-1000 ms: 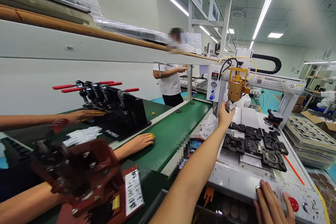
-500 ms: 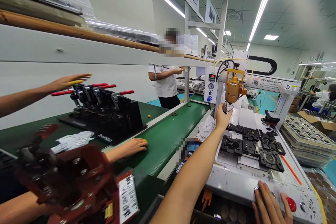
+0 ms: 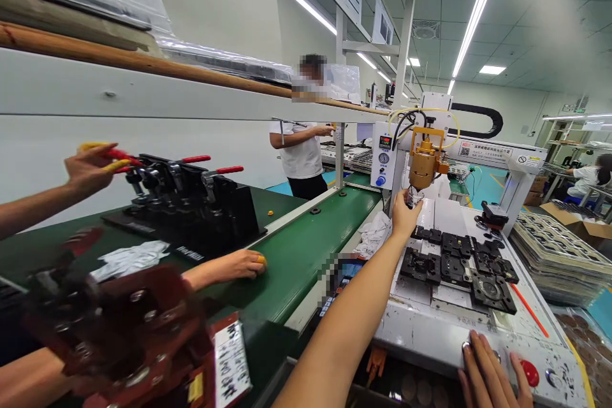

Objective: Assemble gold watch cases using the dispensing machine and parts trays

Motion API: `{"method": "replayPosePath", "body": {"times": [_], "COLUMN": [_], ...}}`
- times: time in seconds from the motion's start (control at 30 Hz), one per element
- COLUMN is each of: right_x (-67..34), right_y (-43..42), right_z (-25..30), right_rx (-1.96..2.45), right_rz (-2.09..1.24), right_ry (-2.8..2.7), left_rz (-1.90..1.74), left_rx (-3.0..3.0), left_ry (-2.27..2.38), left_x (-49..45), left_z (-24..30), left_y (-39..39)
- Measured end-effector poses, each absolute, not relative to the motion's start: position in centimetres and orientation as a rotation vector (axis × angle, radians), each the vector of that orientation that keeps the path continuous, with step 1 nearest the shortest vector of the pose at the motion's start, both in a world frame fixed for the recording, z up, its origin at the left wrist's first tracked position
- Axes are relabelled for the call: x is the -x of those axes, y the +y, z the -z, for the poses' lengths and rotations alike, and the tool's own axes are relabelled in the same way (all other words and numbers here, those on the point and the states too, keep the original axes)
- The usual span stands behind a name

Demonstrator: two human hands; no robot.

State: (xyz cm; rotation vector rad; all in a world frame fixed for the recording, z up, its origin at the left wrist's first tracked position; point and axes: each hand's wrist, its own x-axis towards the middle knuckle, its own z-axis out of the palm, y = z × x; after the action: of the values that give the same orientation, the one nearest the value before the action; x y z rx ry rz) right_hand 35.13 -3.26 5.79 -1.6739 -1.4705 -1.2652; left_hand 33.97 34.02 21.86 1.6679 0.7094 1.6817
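My left hand [image 3: 405, 213] reaches far out to the white benchtop machine [image 3: 430, 325]. Its fingers pinch a small silvery piece [image 3: 414, 197] right under the brass-coloured head [image 3: 424, 166]. My right hand [image 3: 492, 375] lies on the machine's front panel with fingers stretched flat, the fingertips beside a silver button [image 3: 466, 345] and left of a red button [image 3: 530, 372]. Black fixtures [image 3: 456, 261] sit in rows on the machine bed below the head.
A green conveyor belt [image 3: 306, 248] runs along my left. On it stands a black clamp jig with red handles [image 3: 191, 194]; a co-worker's hand [image 3: 88, 169] grips one handle and another hand [image 3: 241, 263] rests on the belt. A blurred red-brown fixture [image 3: 119, 338] is close by. Stacked trays [image 3: 559, 255] lie on the right.
The co-worker's far hand rose from the belt and closed on a red clamp handle. My left hand stays at the head and my right hand stays on the panel.
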Motion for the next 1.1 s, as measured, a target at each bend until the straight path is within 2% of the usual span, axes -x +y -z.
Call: {"method": "replayPosePath", "body": {"times": [1.1], "right_x": [-34.95], "right_y": [-3.13], "right_z": [-5.64], "right_rx": [1.655], "right_rz": [1.264], "right_ry": [-1.446], "left_rz": [-1.694], "left_rx": [-1.67], "left_ry": [0.715], "left_x": [-33.79], "left_z": [-21.83], "left_y": [34.04]}}
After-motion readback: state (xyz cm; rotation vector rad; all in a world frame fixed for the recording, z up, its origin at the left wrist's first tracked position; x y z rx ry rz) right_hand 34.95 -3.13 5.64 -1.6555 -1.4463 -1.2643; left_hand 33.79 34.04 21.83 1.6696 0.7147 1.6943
